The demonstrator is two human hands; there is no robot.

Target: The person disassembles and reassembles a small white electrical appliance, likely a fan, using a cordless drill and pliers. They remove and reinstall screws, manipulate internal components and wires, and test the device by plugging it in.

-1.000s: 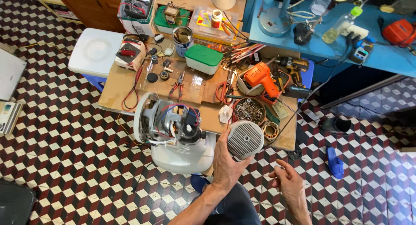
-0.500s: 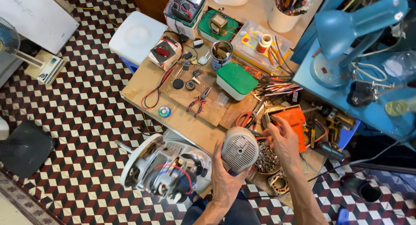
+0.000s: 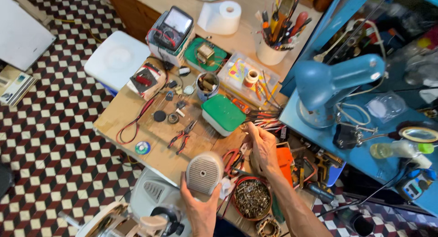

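Grille cover [image 3: 204, 173], grey plastic, oval, slotted on its face: held upright in the left hand [image 3: 200, 210], low over the near edge of the wooden bench [image 3: 119, 117]. Fingers wrap its lower rim from below and behind; the slotted face is turned to the camera.

Handling, by judgement: a thin moulded shell, light and fairly stiff, with a smooth surface. The slats and any clip tabs are the likely weak points. Grip by the solid rim, not across the slots.

The right hand [image 3: 263, 147] is out over the bench, fingers curled at a spread of screwdrivers and probes [image 3: 264, 120]. Whether it has closed on one cannot be told; the fingertips are hidden among the handles.

Containers, working outward:
- Round brown bowl [image 3: 251, 198], just right of the cover: full of mixed screws and small metal hardware.
- Green-lidded white box [image 3: 223, 114], lid shut: contents not visible.
- Small tin [image 3: 208, 85]: holds short cylindrical parts.
- Clear compartment box [image 3: 244, 77]: a tape roll and small coloured items on or in it.
- White cup [image 3: 270, 53]: packed upright with screwdrivers, pens and brushes.

Also on the bench: red-handled pliers [image 3: 182, 136], an analogue meter [image 3: 171, 34] and a paper roll [image 3: 221, 17]. A blue desk lamp [image 3: 335, 84] stands on the blue table at right.
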